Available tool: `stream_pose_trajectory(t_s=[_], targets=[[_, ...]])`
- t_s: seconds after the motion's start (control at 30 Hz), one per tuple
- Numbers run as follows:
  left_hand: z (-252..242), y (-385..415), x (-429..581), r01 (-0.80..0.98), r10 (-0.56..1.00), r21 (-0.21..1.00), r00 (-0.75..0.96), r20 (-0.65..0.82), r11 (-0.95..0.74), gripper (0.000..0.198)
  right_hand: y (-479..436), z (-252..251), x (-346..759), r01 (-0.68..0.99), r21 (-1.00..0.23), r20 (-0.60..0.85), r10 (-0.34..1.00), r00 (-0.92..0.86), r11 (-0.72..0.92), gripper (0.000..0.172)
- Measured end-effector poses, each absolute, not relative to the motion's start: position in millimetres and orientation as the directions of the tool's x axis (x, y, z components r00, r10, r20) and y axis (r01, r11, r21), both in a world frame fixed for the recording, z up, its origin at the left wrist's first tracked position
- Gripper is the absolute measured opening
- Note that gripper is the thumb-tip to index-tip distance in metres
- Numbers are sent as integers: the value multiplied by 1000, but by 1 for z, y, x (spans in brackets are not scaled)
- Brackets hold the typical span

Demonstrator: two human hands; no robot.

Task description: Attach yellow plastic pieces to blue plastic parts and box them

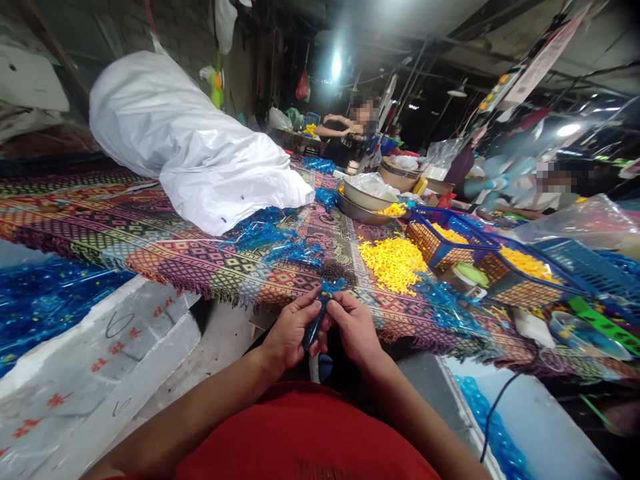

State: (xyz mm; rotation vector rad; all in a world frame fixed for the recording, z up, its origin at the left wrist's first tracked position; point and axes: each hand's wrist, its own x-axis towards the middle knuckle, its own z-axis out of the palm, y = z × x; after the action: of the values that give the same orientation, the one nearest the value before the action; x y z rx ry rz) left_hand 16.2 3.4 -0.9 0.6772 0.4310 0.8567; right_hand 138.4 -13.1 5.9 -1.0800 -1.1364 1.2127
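Note:
My left hand [293, 327] and my right hand [356, 328] meet at the front edge of the table, both closed on one narrow blue plastic piece [313, 328]. Its upper end is clear blue, with a bit of yellow between my thumbs; what exactly it is I cannot make out. Just beyond my fingers lies a small dark beaded-looking patch [337, 272] on the patterned cloth [235, 257]. Flat blue plastic pieces [293, 250] are scattered farther forward. To the right of my hands is a heap of small yellow pieces [393, 263].
A big white sack [210, 147] covers the left back. Blue baskets [445, 250] of yellow pieces and metal bowls [367, 200] stand at right. Foam boxes [125, 340] with blue plastic flank me below. A cable [493, 413] hangs at right. Other people [350, 133] sit farther back.

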Motion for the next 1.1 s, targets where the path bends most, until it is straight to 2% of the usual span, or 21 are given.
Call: stream_pose_trajectory(t_s=[0.07, 0.13, 0.3, 0.37, 0.47, 0.53, 0.6, 0.73, 0.8, 0.9, 1.0, 1.1], targets=[[-1, 4, 16, -548, 794, 675, 601, -94, 494, 56, -13, 4, 135, -239, -971, -9, 996, -93, -31, 22], [-2, 5, 15, -553, 783, 659, 615, -90, 510, 55, -12, 5, 135, -308, -949, -33, 992, -123, -69, 22], [-8, 1, 8, -457, 696, 638, 695, -178, 619, 25, -2, 14, 145, -296, -949, 68, 989, 128, 104, 23], [-10, -4, 5, -408, 681, 664, 701, -211, 626, 21, 1, 15, 148, -282, -951, 74, 982, 176, 123, 23], [-10, -12, 4, -339, 750, 817, 641, -161, 466, 26, 3, 14, 148, -296, -949, 57, 982, 182, 111, 22], [-7, -15, 4, -219, 803, 927, 582, -127, 305, 28, 5, 12, 147, -303, -946, 60, 981, 187, 116, 22], [-5, -17, 6, -99, 834, 976, 540, -112, 196, 29, 7, 12, 144, -311, -943, 58, 980, 192, 116, 23], [-6, -16, 10, -87, 861, 983, 500, -97, 162, 30, 9, 9, 138, -309, -950, 14, 991, 132, 55, 23], [-8, -14, 9, -93, 873, 985, 481, -82, 144, 29, 7, 6, 137, -263, -964, 25, 997, 77, 45, 20], [-5, -7, 4, -6, 884, 997, 464, -62, 73, 29, 3, 2, 140, -192, -978, 64, 995, 77, 78, 19], [8, 3, -4, 46, 920, 997, 390, 45, -69, 26, 0, 3, 144, -135, -987, 87, 995, 39, 92, 18], [22, 13, -7, 7, 915, 989, 382, 134, -148, 24, -4, 8, 142, -23, -991, 135, 986, -95, 133, 17]])
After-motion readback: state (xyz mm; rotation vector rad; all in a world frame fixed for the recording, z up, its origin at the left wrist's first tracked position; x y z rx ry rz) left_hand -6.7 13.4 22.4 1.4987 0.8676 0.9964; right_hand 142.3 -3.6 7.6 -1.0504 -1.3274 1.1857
